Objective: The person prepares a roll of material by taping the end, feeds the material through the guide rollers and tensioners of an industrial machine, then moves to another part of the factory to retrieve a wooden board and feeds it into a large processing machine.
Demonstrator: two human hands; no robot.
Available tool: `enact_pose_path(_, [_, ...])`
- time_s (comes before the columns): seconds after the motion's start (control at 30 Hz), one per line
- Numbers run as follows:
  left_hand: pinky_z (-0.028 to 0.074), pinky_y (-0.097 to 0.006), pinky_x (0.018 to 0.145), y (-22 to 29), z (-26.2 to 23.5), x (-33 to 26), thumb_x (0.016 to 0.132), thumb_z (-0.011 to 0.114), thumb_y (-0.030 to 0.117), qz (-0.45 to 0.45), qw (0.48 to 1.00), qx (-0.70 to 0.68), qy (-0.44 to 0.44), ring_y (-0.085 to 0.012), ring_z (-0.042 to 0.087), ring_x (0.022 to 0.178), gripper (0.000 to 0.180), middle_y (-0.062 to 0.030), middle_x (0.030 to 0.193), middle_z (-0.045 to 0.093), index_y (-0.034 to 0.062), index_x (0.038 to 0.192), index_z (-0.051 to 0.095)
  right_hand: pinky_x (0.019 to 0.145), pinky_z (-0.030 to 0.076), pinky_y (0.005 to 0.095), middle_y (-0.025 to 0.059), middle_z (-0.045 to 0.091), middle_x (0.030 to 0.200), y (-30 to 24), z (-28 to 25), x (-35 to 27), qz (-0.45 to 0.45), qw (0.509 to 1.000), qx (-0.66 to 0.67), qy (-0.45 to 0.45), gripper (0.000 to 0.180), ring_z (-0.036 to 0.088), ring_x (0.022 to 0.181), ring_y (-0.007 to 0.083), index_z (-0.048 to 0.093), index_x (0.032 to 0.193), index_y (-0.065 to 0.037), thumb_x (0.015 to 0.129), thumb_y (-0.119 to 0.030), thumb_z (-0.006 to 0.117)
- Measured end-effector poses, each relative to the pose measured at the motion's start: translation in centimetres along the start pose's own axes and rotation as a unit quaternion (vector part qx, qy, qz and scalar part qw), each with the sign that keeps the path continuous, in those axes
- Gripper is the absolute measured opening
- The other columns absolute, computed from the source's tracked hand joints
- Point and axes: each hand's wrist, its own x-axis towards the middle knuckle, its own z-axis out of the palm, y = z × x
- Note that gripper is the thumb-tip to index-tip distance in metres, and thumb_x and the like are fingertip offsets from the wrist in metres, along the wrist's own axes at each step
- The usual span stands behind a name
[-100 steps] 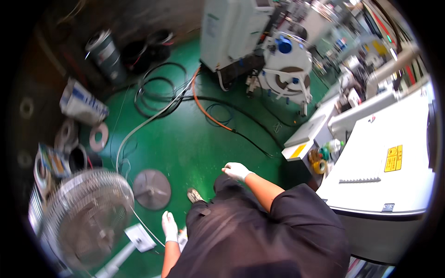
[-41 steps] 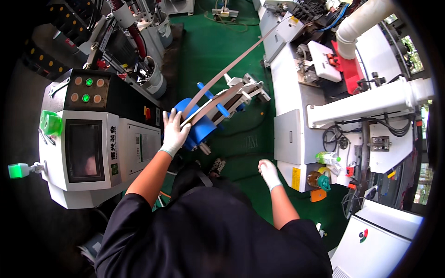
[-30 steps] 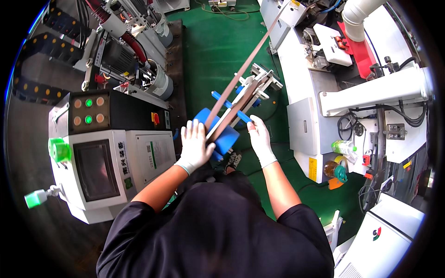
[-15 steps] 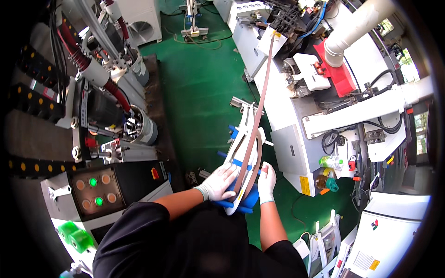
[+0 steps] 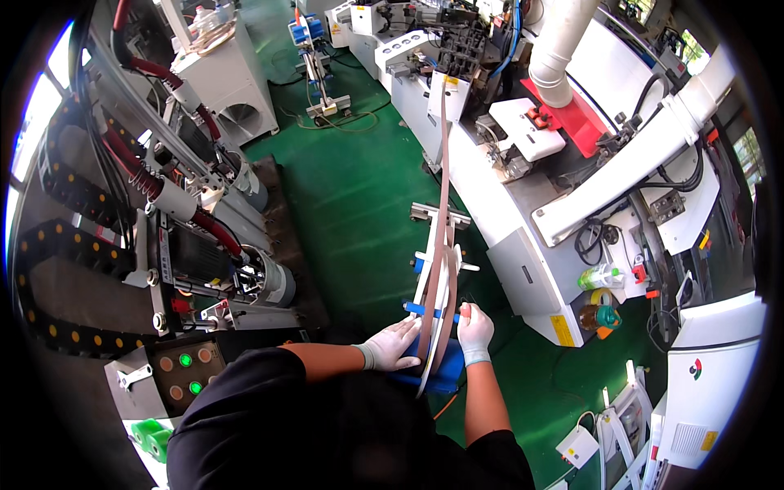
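A long brown metal strip (image 5: 442,237) runs from a white machine at the top down over a white roller stand (image 5: 435,269) to a blue reel base (image 5: 433,371) in front of me. My left hand (image 5: 390,346), in a white glove, rests against the left side of the strip's loop above the blue base. My gloved right hand (image 5: 474,330) grips the right rim of the stand and strip. My dark sleeves fill the lower edge.
White machines (image 5: 539,220) with a white duct (image 5: 562,49) stand on the right. A machine with red hoses, black cable chain and a panel of green buttons (image 5: 184,371) stands on the left. Green floor (image 5: 351,188) lies between. Bottles (image 5: 600,278) sit by the right machine.
I turned from a fan on the floor to the strip stand. Both hands came together on the strip over the blue base and stay there; the view has tilted up along the strip.
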Motion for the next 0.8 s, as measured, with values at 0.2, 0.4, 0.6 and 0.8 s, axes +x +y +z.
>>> enact_pose_path(0.2, [0.038, -0.047, 0.115, -4.9, 0.4, 1.7, 0.097, 0.060, 0.047, 0.144, 0.980, -0.117, -0.079, -0.0457, 0.045, 0.135, 0.071, -0.0303, 0.145, 0.046, -0.0056, 0.142, 0.045, 0.066, 0.049, 0.0529, 0.0203, 0.065, 0.077, -0.3, -1.2, 0.7, 0.103, 0.990, -0.063, -0.079, 0.041, 0.062, 0.075, 0.0460, 0.067, 0.082, -0.008, 0.102, -0.040, 0.051])
enact_pose_path(0.4, [0.048, -0.042, 0.102, -11.9, -8.0, 0.7, 0.101, 0.057, 0.030, -0.025, 0.958, -0.228, -0.173, -0.0372, 0.062, 0.117, 0.042, -0.0215, 0.122, 0.066, -0.0004, 0.130, 0.060, 0.067, 0.052, 0.0442, 0.0162, 0.070, 0.078, -3.1, -0.3, 1.2, 0.281, 0.959, -0.009, 0.038, 0.036, 0.068, 0.073, 0.0367, 0.069, 0.081, -0.002, 0.099, -0.031, 0.056])
enact_pose_path(0.6, [0.050, -0.041, 0.096, -18.9, -6.5, -0.7, 0.103, 0.052, 0.034, -0.324, 0.883, -0.336, -0.049, -0.0372, 0.065, 0.111, 0.042, -0.0203, 0.116, 0.070, 0.0005, 0.125, 0.064, 0.068, 0.053, 0.0425, 0.0146, 0.071, 0.078, -1.6, 0.0, 1.8, 0.279, 0.957, -0.058, 0.048, 0.035, 0.069, 0.073, 0.0347, 0.070, 0.081, -0.003, 0.099, -0.029, 0.055])
enact_pose_path(0.8, [0.050, -0.048, 0.096, -28.4, -8.0, -5.1, 0.100, 0.047, 0.042, -0.399, 0.897, -0.114, -0.155, -0.0437, 0.064, 0.109, 0.049, -0.0240, 0.109, 0.071, -0.0007, 0.106, 0.071, 0.070, 0.052, 0.0452, 0.0150, 0.071, 0.081, -1.0, 0.2, 4.7, 0.278, 0.957, -0.084, -0.002, 0.037, 0.068, 0.077, 0.0365, 0.069, 0.082, -0.004, 0.100, -0.032, 0.054])
